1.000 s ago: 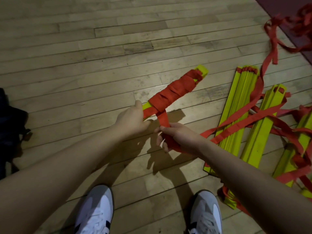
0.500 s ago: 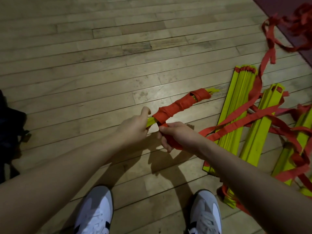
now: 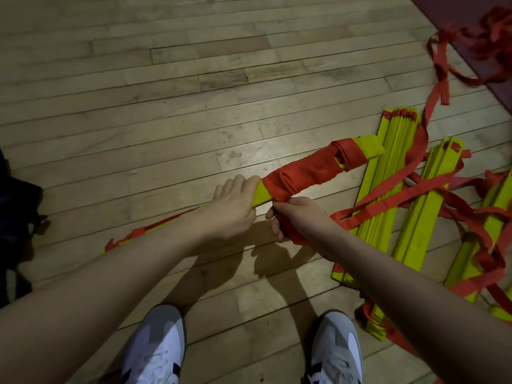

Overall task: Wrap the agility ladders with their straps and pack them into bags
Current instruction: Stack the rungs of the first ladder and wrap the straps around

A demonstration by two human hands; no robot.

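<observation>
I hold a bundle of yellow ladder rungs [image 3: 370,146] level above the wooden floor, most of it wound in red strap [image 3: 307,173]. My left hand [image 3: 235,206] grips the bundle's bare yellow near end. My right hand [image 3: 297,217] sits just below the wrapped part and grips the loose red strap, which runs off to the right. More yellow rung stacks [image 3: 388,195] lie on the floor at right, tangled with loose red straps [image 3: 432,106].
A dark bag [image 3: 16,206] lies at the left edge. A thin yellow and red piece [image 3: 144,232] lies on the floor under my left forearm. My white shoes [image 3: 158,347] stand at the bottom. A dark red mat [image 3: 471,12] fills the top right corner.
The bundle has swung from pointing up and away to lying nearly level toward the right. The strap has gone further round it, and my right hand stays under it on the strap.
</observation>
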